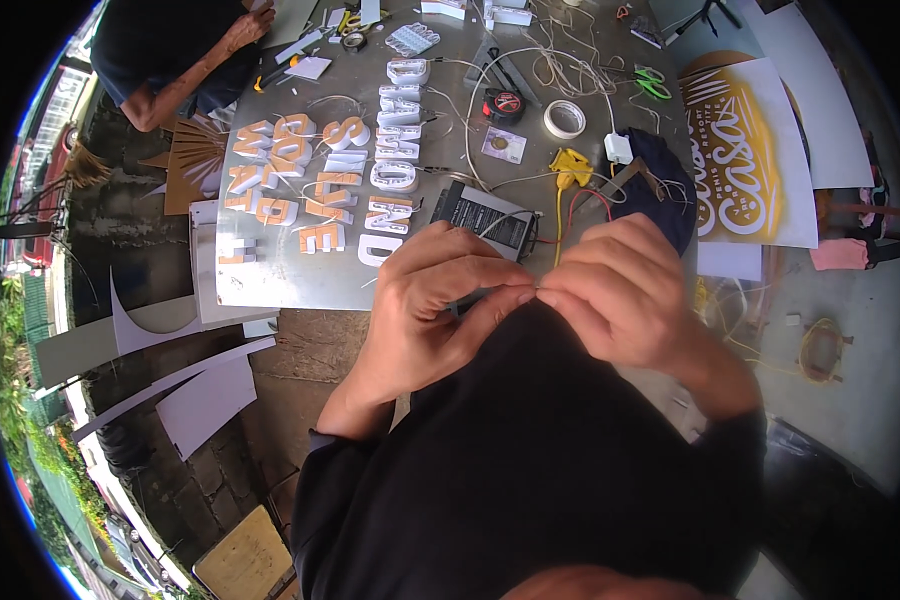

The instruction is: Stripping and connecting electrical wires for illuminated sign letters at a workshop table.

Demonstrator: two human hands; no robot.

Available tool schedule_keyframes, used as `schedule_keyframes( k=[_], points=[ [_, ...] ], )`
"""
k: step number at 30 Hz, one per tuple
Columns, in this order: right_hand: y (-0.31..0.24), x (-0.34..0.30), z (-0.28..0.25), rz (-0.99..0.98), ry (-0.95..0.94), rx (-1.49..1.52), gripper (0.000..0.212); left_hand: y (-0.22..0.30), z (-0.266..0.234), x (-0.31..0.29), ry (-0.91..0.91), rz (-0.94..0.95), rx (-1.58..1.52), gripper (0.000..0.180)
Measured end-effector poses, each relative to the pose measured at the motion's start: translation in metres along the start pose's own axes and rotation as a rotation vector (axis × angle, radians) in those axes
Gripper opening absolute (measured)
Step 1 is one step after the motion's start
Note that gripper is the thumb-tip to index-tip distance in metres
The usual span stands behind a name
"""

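My left hand [430,310] and my right hand [620,295] meet in front of my chest, just off the table's near edge. Thumb and forefinger of each are pinched together, tip to tip with the other hand. What lies between them is too small to make out. Just beyond the fingers, a dark power supply box [485,218] with pale edges rests on the metal table [340,285]. Red and dark wires run from its right side. A yellow cord connector [572,168] lies behind my right hand, beside a dark cloth [660,170].
Rows of white-sided sign letters [395,170] cover the table's left half. Farther back are a tape measure [503,106], a tape roll [564,119], green-handled scissors [652,82] and tangled cable [570,70]. A co-worker's hand [247,30] is at the far left. A printed panel [755,150] stands right.
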State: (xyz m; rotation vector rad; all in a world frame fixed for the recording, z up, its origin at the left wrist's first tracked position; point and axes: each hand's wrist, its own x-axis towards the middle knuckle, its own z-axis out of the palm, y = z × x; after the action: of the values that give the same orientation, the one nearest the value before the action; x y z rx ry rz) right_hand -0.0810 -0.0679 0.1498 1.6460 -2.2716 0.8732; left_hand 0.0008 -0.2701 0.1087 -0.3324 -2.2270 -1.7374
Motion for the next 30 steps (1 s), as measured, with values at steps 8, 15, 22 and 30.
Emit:
schedule_keyframes(
  k=[8,15,22,30],
  points=[
    [0.006,-0.005,0.003,1.01,-0.314,1.348,0.019,0.005,0.004,-0.004,0.127,0.397,0.533,0.021],
    [0.01,-0.007,-0.015,-0.269,0.052,-0.21,0.044,-0.01,-0.008,-0.004,-0.017,-0.066,-0.275,0.01],
    [0.002,-0.002,-0.016,-0.524,0.051,-0.391,0.023,-0.002,-0.009,0.0,-0.162,-0.238,-0.48,0.008],
    [0.005,0.001,0.0,-0.113,0.053,-0.009,0.008,0.001,-0.002,0.004,-0.013,0.076,-0.015,0.019]
  ],
)
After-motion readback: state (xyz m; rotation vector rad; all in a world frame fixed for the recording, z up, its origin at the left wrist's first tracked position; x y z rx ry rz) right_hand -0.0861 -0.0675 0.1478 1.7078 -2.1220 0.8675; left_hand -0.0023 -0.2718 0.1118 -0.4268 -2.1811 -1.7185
